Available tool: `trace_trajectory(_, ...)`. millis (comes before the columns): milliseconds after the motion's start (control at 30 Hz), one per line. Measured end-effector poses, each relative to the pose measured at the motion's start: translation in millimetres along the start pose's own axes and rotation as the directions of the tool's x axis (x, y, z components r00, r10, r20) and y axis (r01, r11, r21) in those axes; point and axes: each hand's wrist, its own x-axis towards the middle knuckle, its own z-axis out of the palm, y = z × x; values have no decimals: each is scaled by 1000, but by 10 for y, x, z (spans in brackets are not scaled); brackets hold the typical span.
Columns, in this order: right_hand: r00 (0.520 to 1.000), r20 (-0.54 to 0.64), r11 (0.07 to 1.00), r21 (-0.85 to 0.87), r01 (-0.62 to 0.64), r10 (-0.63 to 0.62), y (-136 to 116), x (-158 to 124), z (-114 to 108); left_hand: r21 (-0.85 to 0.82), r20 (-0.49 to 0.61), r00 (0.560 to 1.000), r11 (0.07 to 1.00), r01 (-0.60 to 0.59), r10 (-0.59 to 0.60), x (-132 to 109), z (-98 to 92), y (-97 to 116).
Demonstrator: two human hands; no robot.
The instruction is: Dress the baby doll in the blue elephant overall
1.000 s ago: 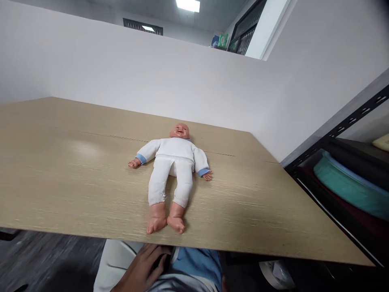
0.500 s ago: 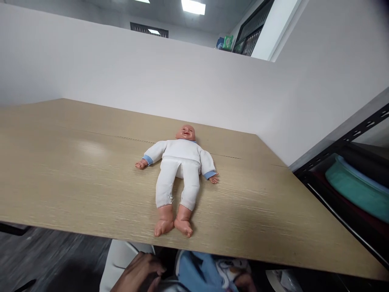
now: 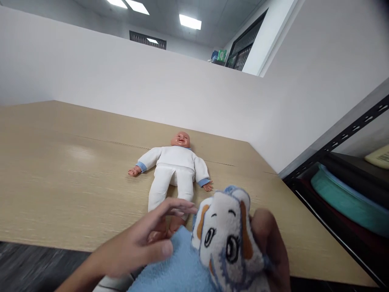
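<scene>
A baby doll (image 3: 176,159) in white clothes with blue cuffs lies on its back on the wooden table, its head toward the wall. My right hand (image 3: 272,249) grips a fluffy light-blue cloth item (image 3: 179,265) by the side of its white cartoon animal face, which has orange patches and embroidered eyes. What kind of item it is, I cannot make out. Open, with thumb and fingers apart, my left hand (image 3: 144,241) hovers beside the blue cloth. It partly hides the doll's lower legs and feet.
The table (image 3: 75,182) meets a white partition wall (image 3: 121,93) at the back. On the right stands a black metal shelf frame (image 3: 337,142) holding a turquoise basin (image 3: 346,198) and a pale yellow object (image 3: 379,157).
Both hands have risen from below the table's front edge. The blue cloth item has come up with my right hand, its animal face now in view. The doll lies as before.
</scene>
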Motion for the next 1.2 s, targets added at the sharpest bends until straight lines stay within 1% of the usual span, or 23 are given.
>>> trace_trajectory(33,998,39,953,301,43,-57,-68,236,4,-46,13,1000,999,-25,26,128,-107,88)
trace_trajectory(67,990,65,848,525,73,-125,-128,468,16,-28,36,998,999,-44,45,257,-220,142)
trace_trajectory(100,980,90,753,654,78,-180,-176,688,33,7,53,996,997,-72,71,388,-338,169)
trace_trajectory(133,959,174,707,706,38,-225,-207,891,53,20,82,992,994,-103,101,517,-456,175)
trace_trajectory(167,941,216,673,740,17,-261,-222,1074,74,14,108,987,992,-122,120,642,-571,169)
trace_trajectory(233,908,290,667,745,-16,-302,-211,1382,119,-37,155,975,988,-153,156,870,-771,151)
trace_trajectory(333,892,305,704,710,22,-335,-157,1743,173,-62,188,961,979,-192,201,1114,-971,202)
trace_trajectory(400,883,293,743,663,89,-367,-132,1948,178,-21,146,966,977,-212,213,1207,-1048,300)
trace_trajectory(467,869,301,792,591,153,-392,-114,2133,147,80,38,962,959,-272,269,1263,-1104,419)
trace_trajectory(500,862,315,815,553,175,-398,-102,2216,121,147,-27,945,936,-319,327,1287,-1128,473)
trace_trajectory(567,848,373,859,483,169,-377,-60,2362,64,269,-128,882,872,-409,453,1339,-1171,558)
trace_trajectory(600,840,408,876,459,151,-359,-28,2423,41,312,-158,851,843,-438,501,1369,-1190,588)
trace_trajectory(633,832,434,885,446,135,-346,11,2474,24,344,-176,829,822,-453,531,1402,-1206,611)
trace_trajectory(667,828,449,888,444,121,-337,54,2516,13,368,-186,820,812,-453,542,1439,-1220,630)
trace_trajectory(733,837,445,888,448,101,-320,146,2574,0,393,-200,819,810,-436,538,1521,-1237,659)
trace_trajectory(833,860,430,891,449,60,-275,264,2616,-48,365,-208,831,829,-424,517,1666,-1244,681)
trace_trajectory(900,856,453,893,450,24,-251,309,2631,-123,332,-207,838,842,-426,505,1765,-1243,671)
trace_trajectory(1000,810,536,901,433,-22,-238,326,2644,-271,273,-206,852,864,-422,481,1885,-1229,620)
trace_trajectory(1067,772,598,912,407,-58,-218,317,2643,-344,232,-192,878,889,-394,439,1931,-1214,577)
trace_trajectory(1133,741,649,922,372,-111,-173,298,2636,-363,204,-177,900,909,-363,399,1948,-1208,543)
trace_trajectory(1200,750,655,919,345,-189,-92,276,2627,-319,199,-161,907,913,-356,389,1944,-1223,527)
